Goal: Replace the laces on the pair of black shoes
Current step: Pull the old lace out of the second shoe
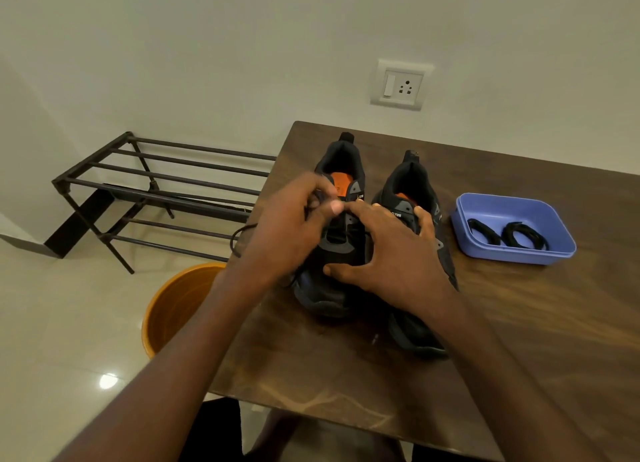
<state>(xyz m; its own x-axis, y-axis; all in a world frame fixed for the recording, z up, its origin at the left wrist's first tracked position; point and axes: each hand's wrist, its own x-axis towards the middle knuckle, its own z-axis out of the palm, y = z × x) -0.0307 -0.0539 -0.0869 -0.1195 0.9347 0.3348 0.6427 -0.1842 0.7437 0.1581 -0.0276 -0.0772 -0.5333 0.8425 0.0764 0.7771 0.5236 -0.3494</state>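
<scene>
Worktop (519, 340): dark wood, its far edge against the wall, its left edge beside a floor rack and an orange bucket (176, 305). Pair of black shoes (412, 181) stands near the far left corner, heels toward the wall, toes toward the person, the two shoes side by side and touching or nearly so. Orange insoles show in both openings; grey panels flank the eyelets. Step in hand, by my reading: unlacing the left-hand shoe (341, 160), first stage of the replacement. Left hand (291, 233) has fingers curled and pinches the old lace (239, 239) near the upper eyelets; a loose loop of it hangs off the left edge. Right hand (391, 257) lies spread over both shoes, fingers straight, pressing them down, holding nothing. Hands close together, fingertips nearly meeting. Blue tray (512, 253) sits toward the right edge, well apart from the shoes, holding two coiled black laces (519, 234), presumably the new ones. Next move likely calls for drawing the lace out eyelet by eyelet while the right hand steadies the shoe. Lacing state of the right-hand shoe: hidden, cannot tell.
</scene>
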